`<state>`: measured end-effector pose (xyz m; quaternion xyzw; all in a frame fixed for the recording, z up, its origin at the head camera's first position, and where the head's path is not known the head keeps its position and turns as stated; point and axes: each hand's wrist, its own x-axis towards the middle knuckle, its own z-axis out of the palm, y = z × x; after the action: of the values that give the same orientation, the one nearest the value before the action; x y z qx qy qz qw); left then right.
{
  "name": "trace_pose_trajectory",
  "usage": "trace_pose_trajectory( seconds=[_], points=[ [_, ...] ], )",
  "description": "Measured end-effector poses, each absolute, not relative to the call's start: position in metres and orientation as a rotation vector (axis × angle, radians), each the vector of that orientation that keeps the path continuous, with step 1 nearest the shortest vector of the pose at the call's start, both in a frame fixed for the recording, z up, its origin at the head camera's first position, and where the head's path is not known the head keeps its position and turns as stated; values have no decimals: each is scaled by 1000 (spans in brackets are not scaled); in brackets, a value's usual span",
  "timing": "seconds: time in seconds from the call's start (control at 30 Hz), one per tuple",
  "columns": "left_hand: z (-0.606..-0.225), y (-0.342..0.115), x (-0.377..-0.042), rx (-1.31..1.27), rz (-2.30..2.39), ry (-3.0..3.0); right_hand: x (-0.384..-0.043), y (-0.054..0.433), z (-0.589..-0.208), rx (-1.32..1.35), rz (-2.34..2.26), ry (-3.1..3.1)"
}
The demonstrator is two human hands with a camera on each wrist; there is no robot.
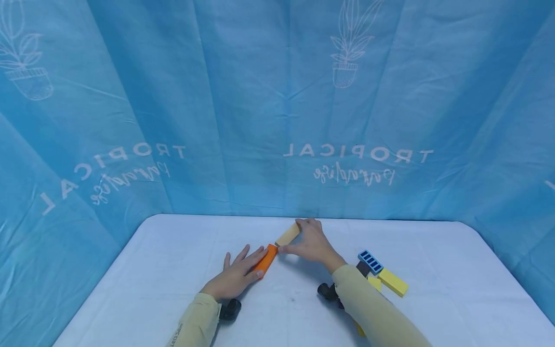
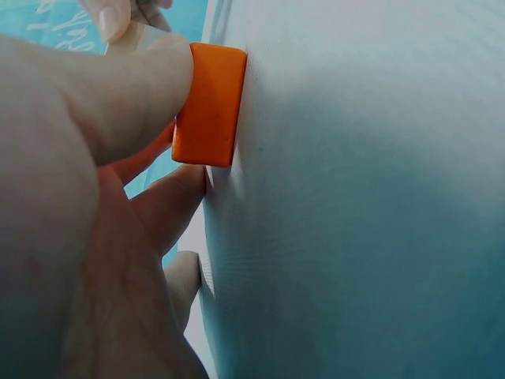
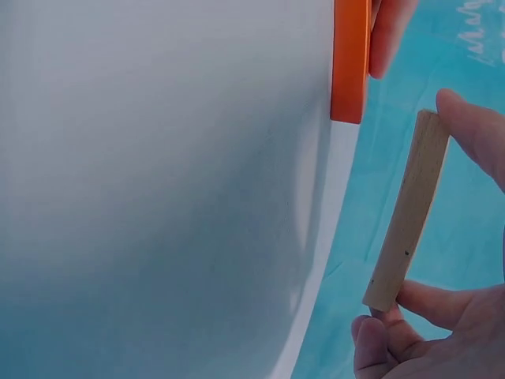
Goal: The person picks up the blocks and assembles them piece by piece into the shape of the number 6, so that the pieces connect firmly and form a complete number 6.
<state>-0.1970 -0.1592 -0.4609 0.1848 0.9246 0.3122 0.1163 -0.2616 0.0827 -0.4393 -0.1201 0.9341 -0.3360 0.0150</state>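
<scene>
An orange block (image 1: 265, 260) lies on the white table, its long side slanting away from me. My left hand (image 1: 234, 278) holds it, the thumb on the near side in the left wrist view and fingers behind; the other fingers are spread. Just beyond its far end, my right hand (image 1: 314, 243) pinches a plain wooden block (image 1: 288, 235) by its two ends, thumb at one and fingertips at the other. In the right wrist view the wooden block (image 3: 409, 213) is tilted and shows clear of the tabletop, close to the orange block (image 3: 349, 63).
Right of my right forearm lie a blue block (image 1: 370, 261) with dark slots, a yellow block (image 1: 393, 282) and more yellow pieces partly hidden by the sleeve. A blue printed curtain (image 1: 260, 111) hangs behind the white table (image 1: 455, 299). Black cameras sit at both wrists.
</scene>
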Motion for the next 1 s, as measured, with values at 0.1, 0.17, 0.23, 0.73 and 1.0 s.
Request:
trace_pose_trajectory(
  seconds=[0.1,0.17,0.23,0.73,1.0],
  points=[
    [-461,-159,-197,535,913,2713,-263,81,-441,-379,-1036,2909],
    [-461,-158,-197,527,901,2721,-264,80,-442,-375,-1028,2915],
    [-462,-158,-197,519,892,2731,-265,78,-442,-370,-1027,2918],
    [-462,-158,-197,486,896,2729,-273,67,-444,-401,-992,2948],
    [-463,-157,-198,480,878,2722,-280,65,-444,-380,-948,2947]
  ],
)
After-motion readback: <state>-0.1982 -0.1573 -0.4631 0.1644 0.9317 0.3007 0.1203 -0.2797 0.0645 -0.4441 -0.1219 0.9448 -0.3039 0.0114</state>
